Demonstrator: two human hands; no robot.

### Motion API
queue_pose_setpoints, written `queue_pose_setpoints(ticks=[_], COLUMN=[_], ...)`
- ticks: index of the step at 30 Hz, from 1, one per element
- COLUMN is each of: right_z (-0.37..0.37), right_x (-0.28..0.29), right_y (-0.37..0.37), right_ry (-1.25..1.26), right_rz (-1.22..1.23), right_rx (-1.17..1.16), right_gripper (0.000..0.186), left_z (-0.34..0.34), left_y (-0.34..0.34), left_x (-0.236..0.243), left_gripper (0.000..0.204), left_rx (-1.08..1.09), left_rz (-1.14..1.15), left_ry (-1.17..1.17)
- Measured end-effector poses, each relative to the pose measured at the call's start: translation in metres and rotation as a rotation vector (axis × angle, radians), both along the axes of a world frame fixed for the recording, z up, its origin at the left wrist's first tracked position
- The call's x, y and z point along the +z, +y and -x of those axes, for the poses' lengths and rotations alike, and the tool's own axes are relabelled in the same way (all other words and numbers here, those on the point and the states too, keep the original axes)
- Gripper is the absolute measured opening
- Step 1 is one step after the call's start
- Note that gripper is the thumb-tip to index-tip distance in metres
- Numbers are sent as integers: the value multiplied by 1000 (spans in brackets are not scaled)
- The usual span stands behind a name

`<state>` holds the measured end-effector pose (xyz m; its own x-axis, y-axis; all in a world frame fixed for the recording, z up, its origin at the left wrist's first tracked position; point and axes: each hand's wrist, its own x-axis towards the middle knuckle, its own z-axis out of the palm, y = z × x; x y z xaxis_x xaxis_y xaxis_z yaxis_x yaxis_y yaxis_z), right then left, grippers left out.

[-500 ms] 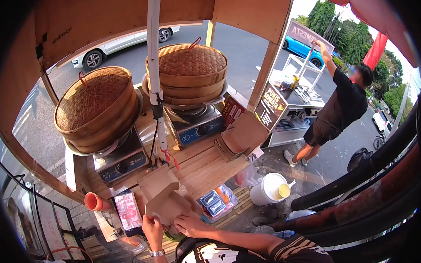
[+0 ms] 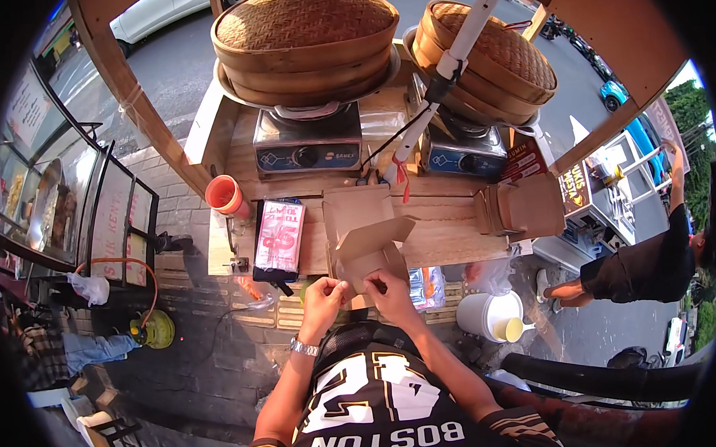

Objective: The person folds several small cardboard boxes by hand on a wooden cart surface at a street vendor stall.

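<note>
A brown cardboard box [image 2: 365, 263], partly folded with a flap standing up, lies at the near edge of the wooden cart top. My left hand [image 2: 324, 303] is closed in a pinch at its near left corner. On the other side, my right hand [image 2: 390, 298] has its fingers curled on the near right corner. Another flat brown cardboard piece [image 2: 356, 204] lies just behind the box. To the left is a pack of white and red printed plastic bags [image 2: 280, 230], with an orange plastic cup [image 2: 225, 195] beyond it.
Two bamboo steamers [image 2: 304, 48] stand on gas stoves [image 2: 308, 142] at the back. A white post [image 2: 447, 71] rises between them. Stacked cardboard boxes [image 2: 523, 210] sit at the right. A white bucket [image 2: 487, 317] stands beside the cart; a person in black [image 2: 639, 269] is farther right.
My view has turned left, so the cart appears farther right and squarer. My right hand has gone from lying across the cardboard to gripping its near corner. My left hand stays at the box.
</note>
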<state>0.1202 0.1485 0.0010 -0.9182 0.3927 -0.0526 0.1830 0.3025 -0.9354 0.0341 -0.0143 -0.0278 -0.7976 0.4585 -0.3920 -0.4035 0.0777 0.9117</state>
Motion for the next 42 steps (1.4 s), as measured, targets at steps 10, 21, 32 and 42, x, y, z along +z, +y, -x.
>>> queue_pose_setpoints(ticks=[10, 21, 32, 42], right_z=[11, 42, 37, 40], right_x=[34, 8, 2, -10], right_y=[10, 9, 0, 14], right_ry=[1, 6, -25, 17], right_rz=[-190, -304, -312, -298], right_rx=[283, 334, 366, 389], right_gripper=[37, 10, 12, 12], left_z=[9, 8, -7, -4], left_y=[1, -11, 7, 11], left_x=[24, 7, -32, -26], left_gripper=[11, 17, 14, 14], left_rx=[-218, -120, -1, -27], left_rz=[173, 181, 162, 155], left_ry=[620, 721, 810, 813])
